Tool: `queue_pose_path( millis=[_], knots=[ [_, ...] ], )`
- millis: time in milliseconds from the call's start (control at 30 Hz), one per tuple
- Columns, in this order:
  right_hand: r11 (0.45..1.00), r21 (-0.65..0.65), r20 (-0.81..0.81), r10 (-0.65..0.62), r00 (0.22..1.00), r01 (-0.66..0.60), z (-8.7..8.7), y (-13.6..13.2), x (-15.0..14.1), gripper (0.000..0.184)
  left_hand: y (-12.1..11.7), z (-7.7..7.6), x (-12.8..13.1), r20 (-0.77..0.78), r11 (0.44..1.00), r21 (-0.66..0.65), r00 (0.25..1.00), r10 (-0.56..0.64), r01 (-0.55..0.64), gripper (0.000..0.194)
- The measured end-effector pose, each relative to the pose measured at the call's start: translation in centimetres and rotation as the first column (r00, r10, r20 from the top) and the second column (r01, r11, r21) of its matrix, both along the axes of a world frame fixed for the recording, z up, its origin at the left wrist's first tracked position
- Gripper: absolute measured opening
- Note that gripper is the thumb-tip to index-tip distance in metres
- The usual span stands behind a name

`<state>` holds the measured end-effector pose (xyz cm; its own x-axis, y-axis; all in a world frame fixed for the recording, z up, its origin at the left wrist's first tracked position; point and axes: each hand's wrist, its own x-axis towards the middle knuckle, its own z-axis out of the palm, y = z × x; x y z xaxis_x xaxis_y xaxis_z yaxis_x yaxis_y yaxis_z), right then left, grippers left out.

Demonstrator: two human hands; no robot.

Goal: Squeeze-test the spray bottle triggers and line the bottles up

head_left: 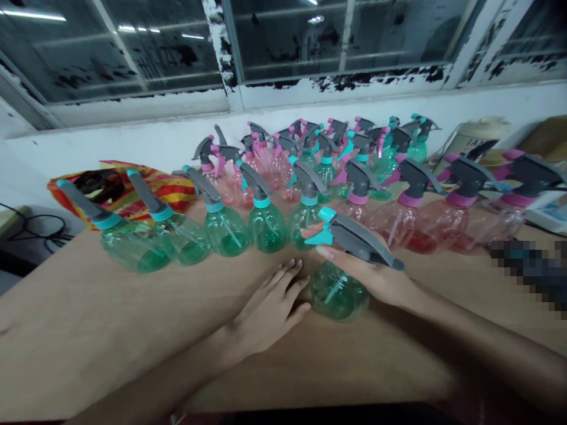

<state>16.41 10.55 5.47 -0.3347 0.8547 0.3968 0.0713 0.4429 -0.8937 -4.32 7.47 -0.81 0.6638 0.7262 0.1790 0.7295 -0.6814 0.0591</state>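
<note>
Wrapping round the neck of a green spray bottle (340, 300), the right grip (376, 278) holds it; just left of that bottle, the left grip (269, 310) rests loosely spread on the counter (128, 336).

Left hand (271, 308) palm-down, outstretched — right hand (374, 278) curled, gripping.

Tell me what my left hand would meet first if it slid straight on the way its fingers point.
Your left hand would likely meet the front row's rightmost green bottle, just ahead, though depth is unclear.
</note>
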Motion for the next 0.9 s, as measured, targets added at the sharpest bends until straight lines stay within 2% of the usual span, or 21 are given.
queue_pose_path(
  millis=[100, 333, 500, 667, 767, 900],
  knots=[
    [1.0, 0.012, 0.012, 0.013, 1.0, -0.013, -0.1, 0.7, 0.2, 0.032, 0.7, -0.3, 0.2, 0.025, 1.0, -0.02, 1.0, 0.005, -0.005, 0.04],
    [0.997, 0.032, 0.09, 0.071, 0.993, -0.074, -0.1, 1.4, 0.6, 0.031, 0.8, -0.4, 0.0, 0.093, 0.999, -0.041, 0.995, 0.032, -0.029, 0.042],
    [0.999, 0.035, 0.109, -0.005, 0.994, 0.001, 0.1, 1.4, 0.2, 0.015, 0.7, -0.2, 0.0, 0.08, 0.998, -0.045, 0.996, 0.04, -0.036, 0.043],
    [0.996, 0.066, 0.141, -0.074, 0.987, 0.065, 0.2, 1.4, -0.5, 0.022, 0.8, 0.2, 0.0, 0.042, 0.998, -0.056, 0.999, 0.028, -0.025, 0.044],
    [0.995, 0.079, 0.135, -0.067, 0.989, 0.057, 0.3, 1.4, -0.7, 0.021, 0.9, 0.4, -0.2, 0.034, 0.998, -0.061, 0.999, 0.017, -0.014, 0.043],
    [0.999, 0.03, 0.074, -0.014, 0.997, 0.011, 0.3, 1.5, -0.6, 0.013, 1.0, 0.2, -0.5, 0.06, 0.995, -0.096, 0.998, 0.013, -0.007, 0.044]
  ],
)
